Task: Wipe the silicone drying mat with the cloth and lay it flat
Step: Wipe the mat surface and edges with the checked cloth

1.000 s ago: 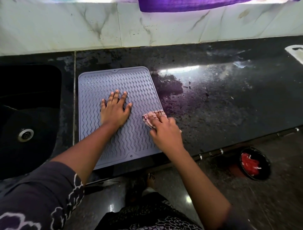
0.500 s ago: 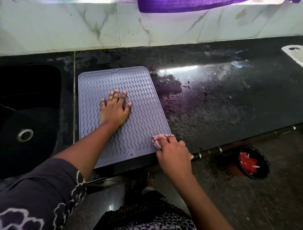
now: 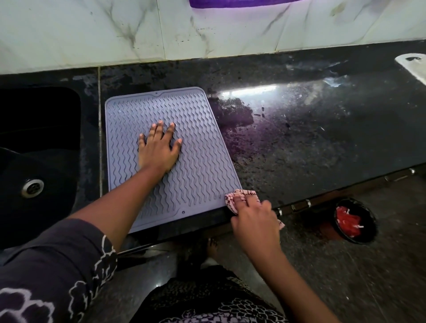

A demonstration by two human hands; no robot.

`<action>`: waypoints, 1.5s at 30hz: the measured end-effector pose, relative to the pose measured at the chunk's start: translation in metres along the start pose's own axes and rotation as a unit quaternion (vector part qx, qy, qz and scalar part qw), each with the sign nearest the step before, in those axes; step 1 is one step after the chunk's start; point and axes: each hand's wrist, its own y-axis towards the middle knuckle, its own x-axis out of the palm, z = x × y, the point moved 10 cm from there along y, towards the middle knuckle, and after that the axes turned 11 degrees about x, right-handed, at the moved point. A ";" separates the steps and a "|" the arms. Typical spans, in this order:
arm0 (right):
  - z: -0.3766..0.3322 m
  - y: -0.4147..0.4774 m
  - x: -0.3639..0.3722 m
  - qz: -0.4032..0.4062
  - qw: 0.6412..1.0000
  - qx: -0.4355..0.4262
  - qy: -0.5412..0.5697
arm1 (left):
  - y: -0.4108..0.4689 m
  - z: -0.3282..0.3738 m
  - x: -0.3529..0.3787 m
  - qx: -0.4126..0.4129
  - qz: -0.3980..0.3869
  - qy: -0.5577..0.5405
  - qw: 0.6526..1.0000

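Nearest the camera, a dark sleeve point(image 3: 53, 272) with a pale printed pattern covers the upper left arm, and patterned clothing fills the bottom middle of the view. Over the dark stone floor point(image 3: 359, 276) to the right, a black bowl point(image 3: 355, 220) holds something red.

The right hand point(image 3: 254, 222) sits at the front edge of the counter point(image 3: 311, 143), its fingers curled tight around a bunched pink patterned cloth point(image 3: 235, 198). The cloth touches the near right corner of the silicone drying mat point(image 3: 196, 161), and a small tail of it shows past the hand on the right.

The mat is grey-lilac with wavy ridges and lies flat on the black counter, its near edge close to the counter's front edge and its left side near the seam beside the sink point(image 3: 34, 161). The left hand point(image 3: 159, 149) rests palm down on the middle of the mat, fingers spread and gripping nothing.

To the left, the black sink shows 1 metal drain point(image 3: 32, 188). Right of the mat the counter is wet and speckled, with a bright reflection. A white object point(image 3: 412, 65) is cut off at the far right edge. Behind the counter stands a marble-look tiled wall point(image 3: 115, 30), with a purple item point(image 3: 242, 2) at the top edge.
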 end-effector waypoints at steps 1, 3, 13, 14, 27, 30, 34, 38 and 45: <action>0.003 0.003 0.001 -0.015 1.000 -0.001 0.008 | -0.001 0.001 0.000 -0.001 -0.001 0.000 1.000; -0.003 0.017 -0.008 -0.017 0.998 -0.013 0.051 | -0.001 0.001 -0.001 -0.001 0.000 0.000 1.000; -0.040 0.053 0.001 0.032 0.997 -0.066 0.032 | -0.002 0.001 -0.002 -0.004 -0.001 0.004 1.000; -0.037 0.043 0.002 0.024 0.997 -0.071 0.023 | -0.001 0.001 -0.002 -0.004 -0.002 0.005 1.000; -0.060 0.099 -0.004 0.064 0.995 -0.068 0.040 | -0.001 0.000 -0.002 -0.011 0.003 0.000 1.000; -0.043 0.068 0.007 0.056 0.995 -0.066 0.046 | -0.002 0.000 -0.001 -0.010 -0.003 0.001 1.000; -0.034 0.037 0.007 0.028 0.997 -0.064 0.029 | -0.002 0.001 -0.002 -0.011 -0.007 -0.003 1.000; -0.034 0.062 -0.016 -0.101 0.986 -0.042 0.124 | -0.003 0.000 0.001 -0.008 -0.014 -0.025 1.000; -0.128 0.182 -0.088 -0.008 0.968 -0.081 0.237 | 0.033 -0.029 -0.045 -0.036 0.097 -0.078 0.992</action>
